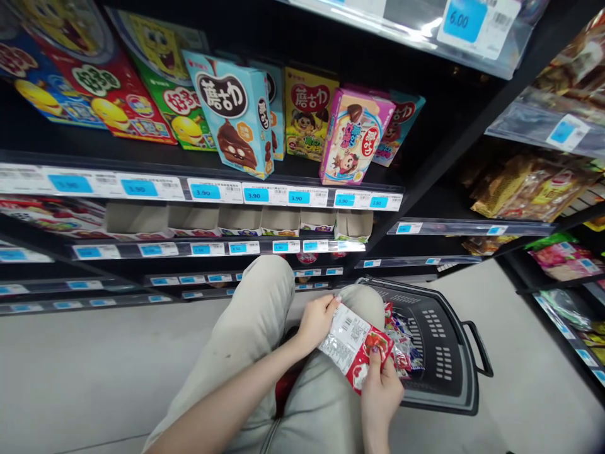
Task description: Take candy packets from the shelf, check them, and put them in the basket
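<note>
A red and white snack packet (350,340) is stretched between my two hands above my knee, its printed label and barcode facing up. My left hand (317,321) pinches the packet's upper left corner. Lower right, my right hand (382,384) grips the red end, thumb on top. Just beyond it, a dark grey shopping basket (454,369) stands on the floor, with several small colourful packets (405,343) lying inside at its left. My knee and hands hide part of the basket.
Ahead, a black shelf holds snack boxes, among them a light blue box (236,116) and a pink box (354,135). Below are opened cardboard trays (278,222) behind price tags. Bagged goods (534,192) fill the right shelves. Grey floor (70,372) lies at left.
</note>
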Available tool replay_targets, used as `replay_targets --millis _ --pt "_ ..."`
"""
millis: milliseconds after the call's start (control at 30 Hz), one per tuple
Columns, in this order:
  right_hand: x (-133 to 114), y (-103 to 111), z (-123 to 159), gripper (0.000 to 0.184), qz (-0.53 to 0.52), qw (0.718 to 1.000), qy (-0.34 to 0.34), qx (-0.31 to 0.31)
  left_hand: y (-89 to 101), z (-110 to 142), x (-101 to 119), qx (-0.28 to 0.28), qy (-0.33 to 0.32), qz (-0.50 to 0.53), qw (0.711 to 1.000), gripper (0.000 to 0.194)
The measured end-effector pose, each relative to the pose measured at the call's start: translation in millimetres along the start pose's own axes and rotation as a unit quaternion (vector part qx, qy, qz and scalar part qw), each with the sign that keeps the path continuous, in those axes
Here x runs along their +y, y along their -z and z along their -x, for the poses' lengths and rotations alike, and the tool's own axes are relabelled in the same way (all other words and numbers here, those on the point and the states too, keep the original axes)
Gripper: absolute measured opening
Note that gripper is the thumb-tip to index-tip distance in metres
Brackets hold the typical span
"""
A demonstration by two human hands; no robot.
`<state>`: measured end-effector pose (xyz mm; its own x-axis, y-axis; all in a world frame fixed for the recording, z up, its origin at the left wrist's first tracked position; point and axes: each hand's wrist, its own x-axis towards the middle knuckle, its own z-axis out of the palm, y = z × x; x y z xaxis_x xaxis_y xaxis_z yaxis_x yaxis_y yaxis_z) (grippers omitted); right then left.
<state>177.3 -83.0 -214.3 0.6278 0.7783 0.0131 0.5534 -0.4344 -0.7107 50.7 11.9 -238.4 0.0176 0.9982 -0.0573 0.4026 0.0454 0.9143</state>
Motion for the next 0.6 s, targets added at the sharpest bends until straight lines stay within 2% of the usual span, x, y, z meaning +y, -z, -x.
replay_targets --millis 100,167,400,467,533,600 --pt "3 -4 6 0.042 0.040 0.997 0.047 0.050 1.4 -2 4 -0.012 -0.054 -0.077 0.996 0.036" --pt "2 -6 10 0.042 0.046 0.994 0.082 0.061 2.9 -3 5 -0.015 -0.058 -0.110 0.992 0.036" --pt "-7 -8 17 0.040 0.079 0.985 0.153 0.010 5.4 -5 -6 -0.013 -0.013 -0.193 0.981 0.045" --pt "-12 -7 21 0.039 0.112 0.970 0.216 0.024 4.0 -7 -8 -0.007 0.005 -0.160 0.987 0.043" --pt "-20 -6 29 0.037 0.155 0.943 0.291 0.036 0.1 -9 -10 -0.017 0.034 -0.047 0.998 0.038" --pt "-31 -6 40 0.034 0.192 0.913 0.358 0.034 -6.5 -8 -10 -0.046 0.068 0.084 0.993 0.037"
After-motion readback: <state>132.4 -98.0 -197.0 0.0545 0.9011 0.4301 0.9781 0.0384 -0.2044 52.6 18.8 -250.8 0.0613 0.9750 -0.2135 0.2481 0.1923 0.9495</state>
